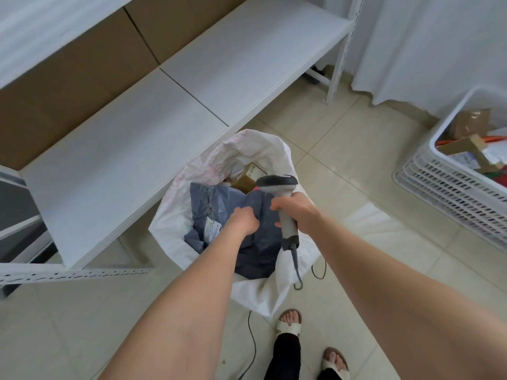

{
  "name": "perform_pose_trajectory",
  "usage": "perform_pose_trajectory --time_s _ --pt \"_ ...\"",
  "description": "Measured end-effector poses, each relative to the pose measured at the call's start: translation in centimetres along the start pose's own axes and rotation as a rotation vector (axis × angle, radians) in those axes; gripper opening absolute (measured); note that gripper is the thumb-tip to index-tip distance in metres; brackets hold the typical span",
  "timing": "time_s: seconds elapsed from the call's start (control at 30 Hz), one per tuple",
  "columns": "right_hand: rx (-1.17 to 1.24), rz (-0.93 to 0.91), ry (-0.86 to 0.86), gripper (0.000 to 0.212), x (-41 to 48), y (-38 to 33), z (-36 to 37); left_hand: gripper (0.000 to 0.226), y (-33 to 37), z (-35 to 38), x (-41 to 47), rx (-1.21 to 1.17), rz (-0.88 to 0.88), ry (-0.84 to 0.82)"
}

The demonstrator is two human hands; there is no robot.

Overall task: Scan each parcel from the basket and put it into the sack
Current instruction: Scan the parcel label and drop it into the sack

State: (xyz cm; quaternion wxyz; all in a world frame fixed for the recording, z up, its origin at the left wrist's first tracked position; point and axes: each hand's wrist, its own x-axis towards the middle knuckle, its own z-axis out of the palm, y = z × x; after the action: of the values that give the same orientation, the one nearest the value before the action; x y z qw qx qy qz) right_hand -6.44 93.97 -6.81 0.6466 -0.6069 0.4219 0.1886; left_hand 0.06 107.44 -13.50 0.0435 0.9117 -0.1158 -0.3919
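The left hand (242, 220) has its fingers curled into the crumpled top of a grey poly mailer (219, 200) and grips it. Just beside it, the right hand (295, 212) is wrapped round the handle of a grey barcode scanner (277, 184). The scanner's dark-topped head points away from the person and its cable (297, 267) hangs from the butt of the handle. The two hands are close together but do not touch. Both bare forearms reach down over the mouth of the sack.

The mailer sits in the open mouth of a white woven sack (170, 215), with much of it below the rim. A white printed label (212, 229) shows on the mailer, just left of the left hand. Deeper in the sack, beyond the hands and partly under the scanner head, lies a brown cardboard box (247, 178).

The sack stands on a floor of pale beige tiles (356, 174), against the front edge of a low white metal shelf unit (137, 133). Large cardboard cartons (68, 91) fill the back of the shelf. A white curtain (425, 37) hangs at the far right.

Well to the right of the hands, a white slotted plastic basket (450, 193) rests on the floor. It holds more parcels, among them a taped cardboard box (472, 122).

A dark cord (252, 344) trails across the tiles near the person's feet, which are in pale sandals (288, 323).
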Motion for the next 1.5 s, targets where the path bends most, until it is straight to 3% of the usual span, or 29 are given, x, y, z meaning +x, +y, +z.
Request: perform_pose_trajectory --time_s 0.13,0.47,0.57,0.7,0.87,1.03,1.2,1.5 --pt "-0.22 0.011 0.119 0.02 1.0 1.0 -0.7 0.044 0.0 -0.3 0.2 0.006 -0.015 -0.005" --pt "0.03 0.069 0.042 0.016 0.0 1.0 -0.3 0.041 0.4 -3.3 -0.2 0.049 -0.018 0.005" --pt "0.063 0.022 0.052 0.003 -1.1 0.4 -1.2 0.043 1.2 -5.2 -0.7 0.087 -0.005 0.044" --pt "0.148 -0.074 0.007 0.005 -3.1 -1.0 -4.3 0.029 4.9 -7.9 -1.8 0.092 0.041 0.111" --pt "0.313 -0.116 0.027 0.011 -5.5 -2.8 -11.8 0.025 14.6 -10.6 -4.0 0.089 0.097 0.155" --pt "0.57 -0.111 0.094 0.016 -7.1 -3.3 -23.0 0.039 28.1 -10.7 -5.3 0.18 0.232 0.237" --pt "0.792 -0.083 0.171 0.014 -8.1 -1.8 -36.9 0.036 43.1 -7.5 -6.0 0.163 0.324 0.286" --pt "0.964 -0.027 0.385 0.014 -7.5 2.5 -60.3 0.038 68.5 1.2 -7.1 0.271 0.51 0.168"
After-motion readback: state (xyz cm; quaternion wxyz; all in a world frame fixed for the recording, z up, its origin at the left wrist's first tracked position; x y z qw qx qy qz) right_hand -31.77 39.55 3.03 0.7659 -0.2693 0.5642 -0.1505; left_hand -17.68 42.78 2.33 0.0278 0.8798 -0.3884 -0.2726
